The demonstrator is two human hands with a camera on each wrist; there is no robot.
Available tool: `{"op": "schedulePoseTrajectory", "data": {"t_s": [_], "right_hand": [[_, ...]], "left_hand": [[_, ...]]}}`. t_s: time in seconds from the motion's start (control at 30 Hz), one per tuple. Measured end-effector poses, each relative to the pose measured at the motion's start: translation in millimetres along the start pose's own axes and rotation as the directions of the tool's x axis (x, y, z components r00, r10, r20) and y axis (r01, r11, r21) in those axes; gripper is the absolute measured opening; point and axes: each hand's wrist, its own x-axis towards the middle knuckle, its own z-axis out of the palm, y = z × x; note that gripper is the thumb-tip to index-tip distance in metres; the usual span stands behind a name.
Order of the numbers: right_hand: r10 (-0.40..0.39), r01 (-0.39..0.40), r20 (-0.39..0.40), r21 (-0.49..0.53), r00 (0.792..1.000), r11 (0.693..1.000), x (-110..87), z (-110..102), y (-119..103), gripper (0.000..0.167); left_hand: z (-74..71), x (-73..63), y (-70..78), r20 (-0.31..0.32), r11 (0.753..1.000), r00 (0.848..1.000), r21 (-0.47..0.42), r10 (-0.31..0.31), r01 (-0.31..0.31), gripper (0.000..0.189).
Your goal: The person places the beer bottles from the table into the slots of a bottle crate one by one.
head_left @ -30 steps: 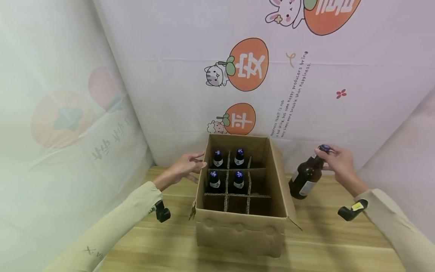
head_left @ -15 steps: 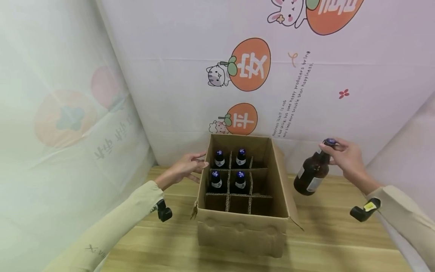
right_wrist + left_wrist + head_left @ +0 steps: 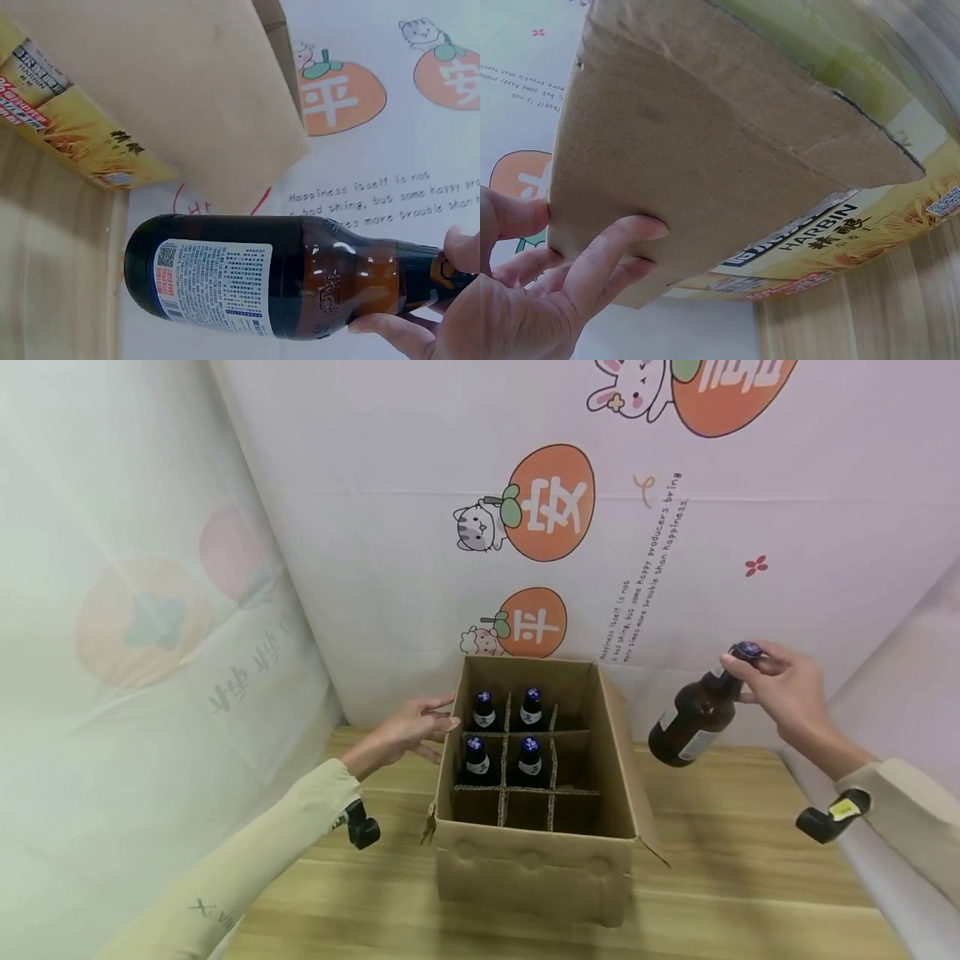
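My right hand [image 3: 783,685] grips a brown glass beer bottle [image 3: 697,714] by its neck, just below the blue cap. The bottle hangs tilted to the right of a cardboard beer carton [image 3: 532,877], its base over the table. In the right wrist view, a white printed label [image 3: 214,285] faces the camera. My left hand [image 3: 412,727] rests against the carton's left side, fingers spread. In the left wrist view, its fingertips [image 3: 652,227] touch the brown outer flap [image 3: 690,135]. Inside the carton, several capped bottles [image 3: 529,760] stand upright in the left and middle columns of the divider.
The cardboard divider [image 3: 551,792] splits the carton into cells; its right column and front row show no bottles. A wooden table [image 3: 720,860] lies beneath. White printed cloth [image 3: 390,527] hangs behind and along the left side.
My right hand has carried the bottle further right and upward, away from the carton, with the bottle tilting more. The left hand and the carton have stayed in place.
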Motion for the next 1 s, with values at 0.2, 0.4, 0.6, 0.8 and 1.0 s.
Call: {"op": "schedulePoseTrajectory", "data": {"t_s": [0.2,0.4,0.6,0.8,1.0], "right_hand": [[-0.012,0.013,-0.006,0.220,1.000,0.975,-4.9,-2.0,-13.6,0.023],[-0.004,0.003,0.002,0.315,1.000,0.949,-10.2,1.9,-29.0,0.023],[0.006,-0.012,0.015,0.427,1.000,0.904,-12.6,8.6,-47.9,0.023],[-0.021,0.036,-0.032,0.619,0.999,0.784,-16.7,14.1,-60.3,0.020],[-0.049,0.049,-0.020,0.711,0.999,0.702,-17.6,15.3,-66.4,0.018]], "left_hand": [[2.0,3.2,-3.7,0.005,1.000,1.000,-0.002,0.002,-0.002,0.070],[1.7,4.1,-3.8,0.015,1.000,1.000,0.001,0.000,0.000,0.070],[-2.3,2.5,0.4,0.002,1.000,1.000,0.007,0.004,-0.004,0.070],[-1.7,4.8,-0.7,0.006,1.000,1.000,-0.005,0.000,0.000,0.070],[-1.4,1.2,-1.7,0.001,1.000,1.000,-0.007,0.000,0.000,0.070]]}}
